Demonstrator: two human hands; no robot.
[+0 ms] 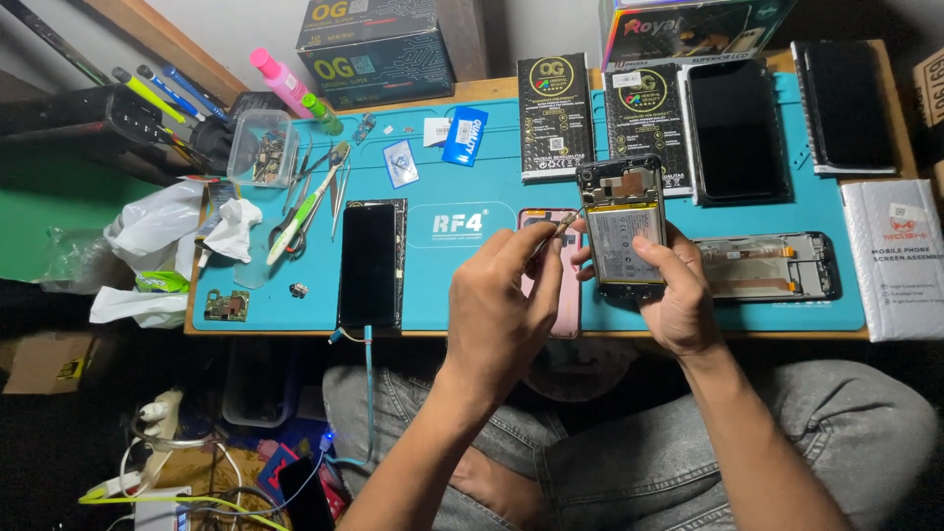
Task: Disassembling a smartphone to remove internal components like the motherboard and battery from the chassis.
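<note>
A: Hands first: what is each grip doing?
B: Left hand (501,305) is pinching a thin tool (557,232), its tip pointing right.
A: And the opened phone (621,228)?
B: Right hand (678,295) is clasping it upright above the table (472,177), long axis running away, just right of the tip.

Bright even light on blue mat (492,187); dim floor below; sharp focus, slight edge distortion.
</note>
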